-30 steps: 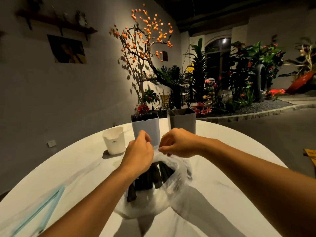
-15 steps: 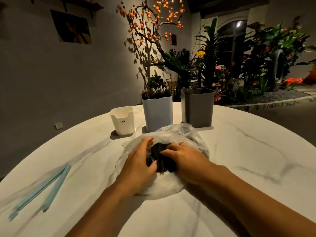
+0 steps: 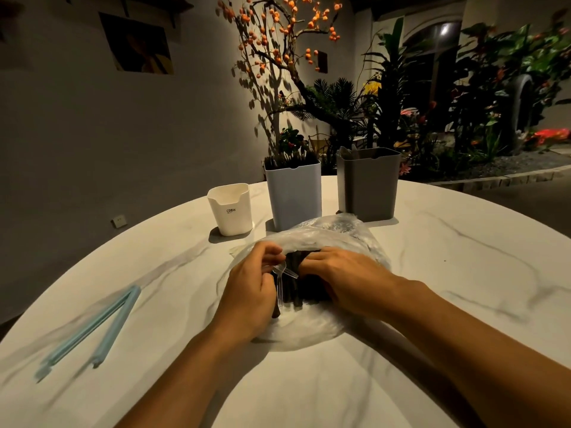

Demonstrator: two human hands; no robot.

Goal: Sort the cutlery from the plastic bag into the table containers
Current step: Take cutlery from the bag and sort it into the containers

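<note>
Clear spoon [image 3: 280,274] pinched in left hand [image 3: 247,291], right hand [image 3: 346,279] fingers curled into plastic bag [image 3: 324,239] mouth; thin film could snag, dragging dark cutlery [image 3: 296,291] out.

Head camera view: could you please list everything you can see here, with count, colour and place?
plastic bag: one, clear, table centre
dark cutlery: several, black, inside bag
clear spoon: one, at the bag mouth
white container: one, back left
blue container: one, middle, holding dark cutlery
grey container: one, back right
clip: one, pale blue, table left
table: one, white marbled
left hand: pinching the spoon
right hand: fingers in the bag
</note>
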